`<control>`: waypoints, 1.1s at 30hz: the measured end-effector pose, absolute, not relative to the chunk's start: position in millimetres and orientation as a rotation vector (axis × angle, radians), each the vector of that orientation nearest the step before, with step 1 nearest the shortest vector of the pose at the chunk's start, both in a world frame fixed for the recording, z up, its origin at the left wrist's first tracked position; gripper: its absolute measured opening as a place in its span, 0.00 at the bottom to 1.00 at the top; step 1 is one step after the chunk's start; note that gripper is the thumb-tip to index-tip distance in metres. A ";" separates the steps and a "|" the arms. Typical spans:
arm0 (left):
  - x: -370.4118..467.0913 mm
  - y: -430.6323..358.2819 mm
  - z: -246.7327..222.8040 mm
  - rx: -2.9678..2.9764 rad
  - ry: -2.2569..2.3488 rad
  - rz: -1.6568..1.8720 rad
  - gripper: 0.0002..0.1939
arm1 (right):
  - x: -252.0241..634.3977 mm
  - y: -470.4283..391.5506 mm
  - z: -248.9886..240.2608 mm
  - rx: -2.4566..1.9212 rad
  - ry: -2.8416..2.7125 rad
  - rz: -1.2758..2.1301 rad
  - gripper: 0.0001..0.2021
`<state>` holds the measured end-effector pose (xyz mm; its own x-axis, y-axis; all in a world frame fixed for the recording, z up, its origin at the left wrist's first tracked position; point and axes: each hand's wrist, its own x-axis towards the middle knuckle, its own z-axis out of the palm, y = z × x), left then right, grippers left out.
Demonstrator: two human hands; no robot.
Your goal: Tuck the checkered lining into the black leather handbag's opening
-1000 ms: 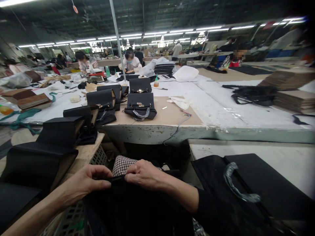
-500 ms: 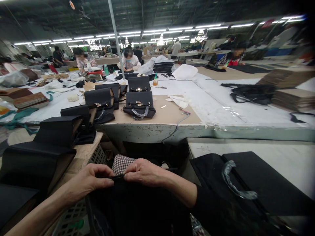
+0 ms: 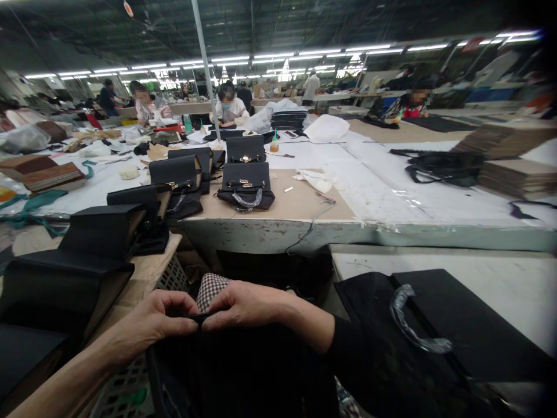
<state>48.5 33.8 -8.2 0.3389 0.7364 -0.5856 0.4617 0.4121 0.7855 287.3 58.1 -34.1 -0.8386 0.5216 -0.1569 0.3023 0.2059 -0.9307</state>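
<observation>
Close in front of me, a black handbag [image 3: 248, 371] hangs low, its upper edge pinched by both hands. My left hand [image 3: 159, 319] grips that edge between thumb and fingers. My right hand [image 3: 246, 305] pinches the same edge just beside it, so the fingertips almost meet. Black on black hides most of the bag's shape. Behind the fingers shows a brown-and-white checked cloth [image 3: 210, 290]. To the right, another black bag [image 3: 470, 319] lies on a pale surface, its handle [image 3: 409, 322] wrapped in clear plastic.
Several black bags stand on the left, including a large one [image 3: 65, 284]. A bag with gold hardware [image 3: 246, 184] sits on the worktable [image 3: 391, 200] ahead. A perforated crate [image 3: 126, 386] is below my left arm. A masked person [image 3: 228, 110] works beyond the table.
My right hand has slid a little left along the bag's edge, closer to my left hand. Both hands keep their pinch.
</observation>
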 end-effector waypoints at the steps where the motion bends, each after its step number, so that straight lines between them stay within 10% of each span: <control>1: 47.1 33.7 -9.0 1.230 1.292 0.259 0.16 | 283.5 57.1 -33.1 -0.824 -2.300 1.629 0.17; 33: 21.3 29.2 -12.2 1.423 1.393 0.335 0.17 | 271.8 73.6 -34.4 -0.691 -2.436 1.759 0.15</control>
<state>21.3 29.2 -12.2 0.2787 0.8464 -0.4539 0.5476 0.2482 0.7991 271.8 73.6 -34.4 -0.8979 0.3873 -0.2092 0.3204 0.2491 -0.9139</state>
